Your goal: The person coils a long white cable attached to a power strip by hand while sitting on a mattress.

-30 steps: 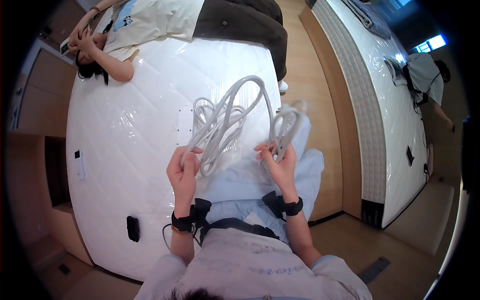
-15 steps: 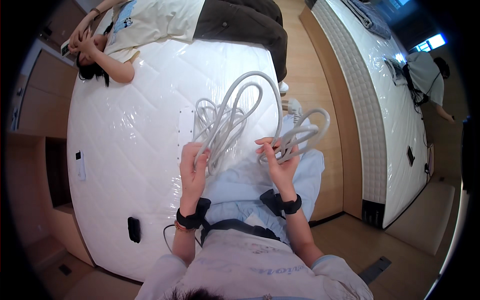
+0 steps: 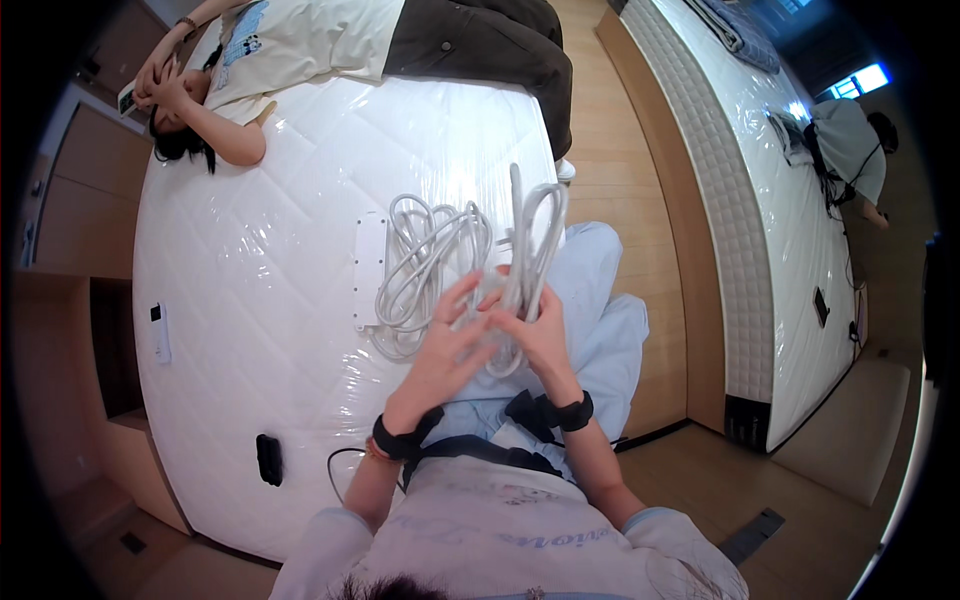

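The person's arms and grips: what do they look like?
The left grip and right grip are ungloved. A black strap circles each wrist; the left adds a reddish bracelet. A thin dark cable loops beside the left forearm. The pale sleeves have light-blue edging.

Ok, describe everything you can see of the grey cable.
The cable is pale grey, seemingly plastic. Part is gathered in loops in the right hand; whether the blurred left hand touches it is unclear. More lies in loose, overlapping coils on the mattress, beside a white strip. No end is discernible.
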### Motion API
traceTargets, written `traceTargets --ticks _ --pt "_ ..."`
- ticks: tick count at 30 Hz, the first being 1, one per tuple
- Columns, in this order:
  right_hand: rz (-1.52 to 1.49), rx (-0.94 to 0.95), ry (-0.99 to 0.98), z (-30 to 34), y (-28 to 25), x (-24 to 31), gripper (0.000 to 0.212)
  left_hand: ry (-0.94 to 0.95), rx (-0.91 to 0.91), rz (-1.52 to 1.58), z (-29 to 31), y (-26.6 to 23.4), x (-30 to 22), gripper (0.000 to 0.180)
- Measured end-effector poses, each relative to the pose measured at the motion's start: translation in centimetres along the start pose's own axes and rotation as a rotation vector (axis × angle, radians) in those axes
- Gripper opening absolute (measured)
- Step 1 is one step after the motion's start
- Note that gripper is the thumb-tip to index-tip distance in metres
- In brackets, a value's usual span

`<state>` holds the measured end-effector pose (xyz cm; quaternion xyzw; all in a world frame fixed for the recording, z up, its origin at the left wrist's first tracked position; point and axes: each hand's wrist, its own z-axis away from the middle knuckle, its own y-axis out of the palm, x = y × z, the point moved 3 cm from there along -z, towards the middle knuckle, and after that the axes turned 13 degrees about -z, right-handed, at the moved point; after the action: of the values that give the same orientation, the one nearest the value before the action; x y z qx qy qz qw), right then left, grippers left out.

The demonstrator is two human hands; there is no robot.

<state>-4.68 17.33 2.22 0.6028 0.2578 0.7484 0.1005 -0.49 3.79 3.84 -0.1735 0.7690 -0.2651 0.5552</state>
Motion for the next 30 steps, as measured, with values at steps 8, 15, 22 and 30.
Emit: traceTargets --ticks 8,15,22,30 --pt "-0.021 -0.103 0.071 0.4 -1.6 -0.1 0.021 -0.523 -0.290 0.540 1.7 1.3 2.2 0.026" --pt "-0.225 0.183 0.128 0.3 -0.3 1.4 0.013 -0.710 0.142 0.825 2.4 3.0 4.0 0.030" --pt "-0.126 -0.101 0.177 0.3 -2.8 -0.6 0.018 -0.551 -0.083 0.629 2.3 1.0 3.3 0.037" --pt "0.188 -0.092 0.149 0.5 -1.9 -0.7 0.033 -0.384 0.031 0.257 1.5 1.5 0.9 0.037"
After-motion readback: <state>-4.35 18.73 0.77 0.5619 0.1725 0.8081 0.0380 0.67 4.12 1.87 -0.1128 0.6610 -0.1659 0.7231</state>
